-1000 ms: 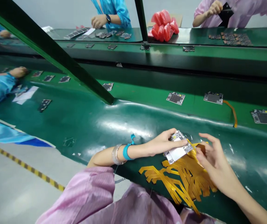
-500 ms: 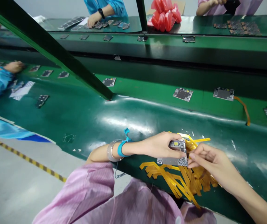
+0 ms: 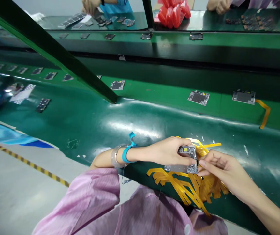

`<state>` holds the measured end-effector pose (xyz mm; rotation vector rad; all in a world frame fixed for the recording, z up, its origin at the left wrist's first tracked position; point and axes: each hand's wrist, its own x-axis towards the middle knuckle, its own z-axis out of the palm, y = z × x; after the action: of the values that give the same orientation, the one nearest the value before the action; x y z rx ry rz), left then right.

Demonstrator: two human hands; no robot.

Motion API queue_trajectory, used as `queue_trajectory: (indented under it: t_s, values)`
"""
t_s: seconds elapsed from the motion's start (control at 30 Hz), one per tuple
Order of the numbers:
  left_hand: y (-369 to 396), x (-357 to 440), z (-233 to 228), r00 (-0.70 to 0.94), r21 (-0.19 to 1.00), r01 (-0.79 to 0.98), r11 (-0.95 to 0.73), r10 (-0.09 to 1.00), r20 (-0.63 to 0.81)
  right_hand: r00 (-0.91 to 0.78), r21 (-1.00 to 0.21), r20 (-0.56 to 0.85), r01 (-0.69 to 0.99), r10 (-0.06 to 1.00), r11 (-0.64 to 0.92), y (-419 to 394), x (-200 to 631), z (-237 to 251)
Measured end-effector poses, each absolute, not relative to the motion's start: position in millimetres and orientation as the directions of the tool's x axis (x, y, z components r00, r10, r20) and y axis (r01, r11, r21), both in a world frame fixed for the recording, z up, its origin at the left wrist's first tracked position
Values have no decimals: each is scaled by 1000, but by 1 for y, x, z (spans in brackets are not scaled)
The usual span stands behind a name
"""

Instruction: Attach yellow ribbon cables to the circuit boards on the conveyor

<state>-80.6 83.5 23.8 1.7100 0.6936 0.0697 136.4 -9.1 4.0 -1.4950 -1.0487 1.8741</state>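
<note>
Left hand point(image 3: 169, 151): we pinch the circuit board point(image 3: 184, 160) by its top edge.
Right hand point(image 3: 218, 168): fingertips pressed to the board's right end.
Board: above the orange flex strips point(image 3: 191, 187), at the green bench's point(image 3: 81, 124) near edge.

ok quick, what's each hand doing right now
left hand: closed on the circuit board
right hand: fingers pinched at the board's right edge, over the yellow flex strips

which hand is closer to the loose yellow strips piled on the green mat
Right. The right hand lies directly over the pile of yellow strips, fingertips at the circuit board's edge. The left hand grips that board from the pile's upper left side, just above the strips.
</note>
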Motion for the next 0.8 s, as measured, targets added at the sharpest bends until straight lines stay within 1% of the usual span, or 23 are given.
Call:
queue_trajectory:
  t_s: [0.13,0.23,0.53,0.63,0.8]
  values:
    - [83,-80,24,827,912,396,-109,474,-302,-289,-822,-562,93,775,-562,-9,138,4]
    - [82,-79,22,833,921,378,-97,470,-292,-339,-817,-559,69,757,-573,-7,138,5]
    - [84,-74,18,780,902,432,5,501,-376,-335,-811,-558,28,759,-584,-2,137,2]
    - [83,-71,13,760,892,452,8,520,-390,-325,-795,-575,7,751,-606,-4,136,1]
    - [85,-67,7,765,899,437,-14,532,-363,-288,-749,-590,-153,754,-645,-9,140,-3]
